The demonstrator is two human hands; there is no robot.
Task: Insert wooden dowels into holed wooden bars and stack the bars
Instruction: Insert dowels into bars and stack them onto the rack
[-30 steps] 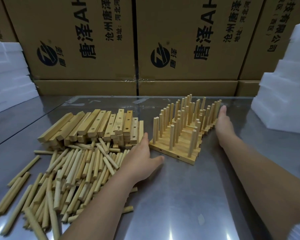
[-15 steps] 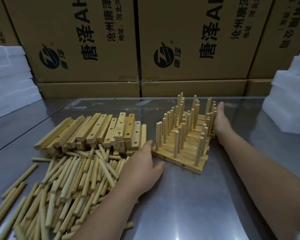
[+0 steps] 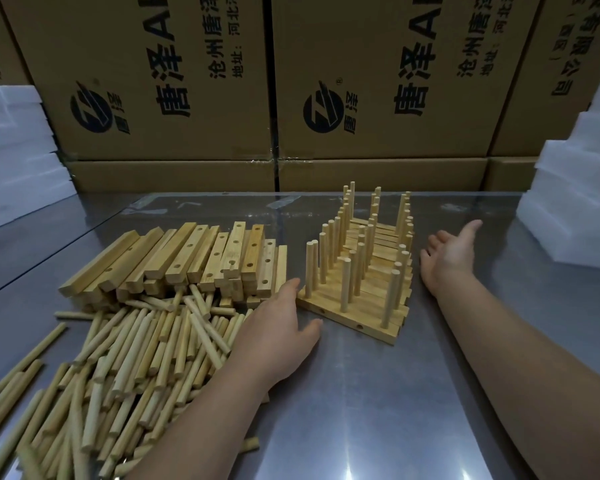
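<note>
Found pale dowelled wooden bars (image 3: 347, 308) between left grip (image 3: 278, 327) and right grip (image 3: 447, 258), both wide, empty; feared lopsided push skewing rows.

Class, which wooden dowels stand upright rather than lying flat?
The dowels set in the bars on the right; the loose pile on the left lies flat.

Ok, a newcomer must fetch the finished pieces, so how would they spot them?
Look on the steel table, right of the loose dowels and the empty holed bars. The finished bars lie side by side there, the only wood with dowels standing upright.
</note>
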